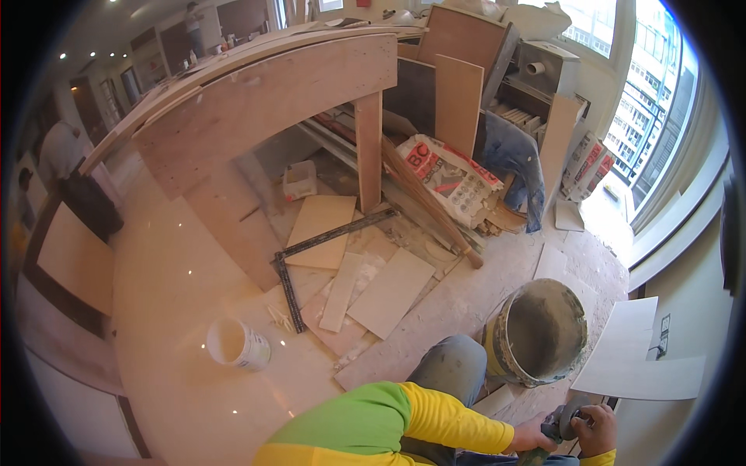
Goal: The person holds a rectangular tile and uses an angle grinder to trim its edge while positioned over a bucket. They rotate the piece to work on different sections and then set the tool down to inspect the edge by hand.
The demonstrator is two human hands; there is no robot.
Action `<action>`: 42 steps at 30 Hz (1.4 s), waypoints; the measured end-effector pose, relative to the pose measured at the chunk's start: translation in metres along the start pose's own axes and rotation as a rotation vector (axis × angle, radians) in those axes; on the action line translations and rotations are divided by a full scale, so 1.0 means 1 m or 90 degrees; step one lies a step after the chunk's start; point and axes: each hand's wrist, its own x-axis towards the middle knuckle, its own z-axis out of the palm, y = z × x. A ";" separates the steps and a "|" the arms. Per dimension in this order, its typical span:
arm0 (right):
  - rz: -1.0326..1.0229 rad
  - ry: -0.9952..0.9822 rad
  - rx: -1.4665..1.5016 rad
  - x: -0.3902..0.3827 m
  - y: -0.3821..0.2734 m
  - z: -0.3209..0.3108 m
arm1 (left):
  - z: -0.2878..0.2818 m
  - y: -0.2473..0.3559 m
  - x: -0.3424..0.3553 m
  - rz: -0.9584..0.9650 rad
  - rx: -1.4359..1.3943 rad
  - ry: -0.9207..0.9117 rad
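Observation:
At the lower right, my left hand (533, 436) is wrapped round the dark green body of what looks like an angle grinder (553, 427). My right hand (595, 429) is closed at the tool's round grey head, fingers bent against it; the exact grip is partly hidden. Just beyond both hands stands a large mortar-stained bucket (542, 330), its inside coated grey. A pale L-shaped cut tile (649, 357) rests by the wall to the right of the bucket, around a wall socket (664, 335).
Loose tiles (392, 293) and a dusty black L-shaped square (342, 229) lie on the floor ahead. A white bucket (237, 346) stands left. Farther off are a wooden counter (272, 97), a torn cement bag (447, 182), planks, and a person (74, 171) at far left.

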 end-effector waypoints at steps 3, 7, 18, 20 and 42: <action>-0.005 -0.001 -0.014 0.000 -0.009 -0.003 | 0.000 0.006 -0.005 -0.014 0.002 -0.004; -0.115 -0.162 -0.136 -0.002 0.050 -0.004 | 0.000 0.000 -0.002 0.007 0.003 -0.005; 0.015 0.028 -0.014 -0.005 -0.011 -0.004 | 0.002 -0.011 0.008 0.042 0.009 0.005; 0.000 0.039 -0.032 -0.006 -0.007 -0.004 | 0.003 -0.011 0.009 0.042 0.008 0.001; -0.078 -0.035 -0.042 0.005 -0.022 -0.021 | 0.003 0.006 0.001 0.093 -0.074 0.017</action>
